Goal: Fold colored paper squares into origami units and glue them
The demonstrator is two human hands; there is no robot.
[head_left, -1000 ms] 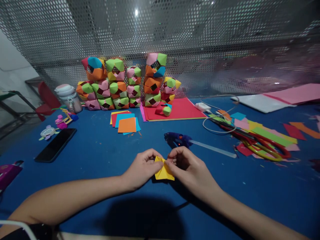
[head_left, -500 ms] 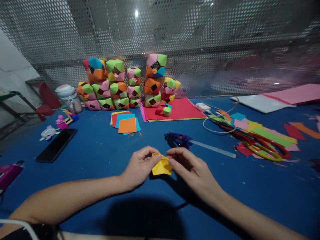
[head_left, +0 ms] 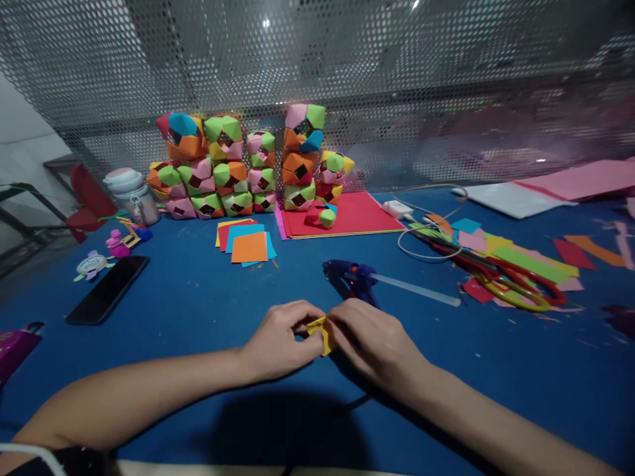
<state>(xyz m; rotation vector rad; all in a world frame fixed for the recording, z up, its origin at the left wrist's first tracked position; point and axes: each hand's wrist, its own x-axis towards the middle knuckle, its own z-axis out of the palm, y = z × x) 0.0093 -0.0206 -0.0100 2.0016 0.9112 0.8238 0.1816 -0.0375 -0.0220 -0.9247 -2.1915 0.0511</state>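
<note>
A small folded piece of yellow paper (head_left: 327, 338) is pinched between both hands just above the blue table (head_left: 188, 410). My left hand (head_left: 282, 340) grips its left side, thumb in front and fingers behind. My right hand (head_left: 380, 340) holds the right side, its fingers covering much of the paper. Just beyond my right hand lies a dark blue glue gun (head_left: 350, 274), a clear glue stick (head_left: 417, 289) poking out of its back and a small orange light on its body. A stack of square paper sheets (head_left: 249, 247), orange on top, lies farther left.
Stacked folded-paper balls (head_left: 231, 178) stand along the perforated metal screen (head_left: 397, 112). Red paper sheets (head_left: 367, 215) lie beside them. Scissors (head_left: 516, 284), paper scraps (head_left: 536, 266) and a white cable (head_left: 431, 261) are at right; a phone (head_left: 109, 289) and bottle (head_left: 131, 195) at left.
Both hands have closed in over the yellow paper, so less of it shows. The paper has turned and looks narrower. The whole view has shifted slightly.
</note>
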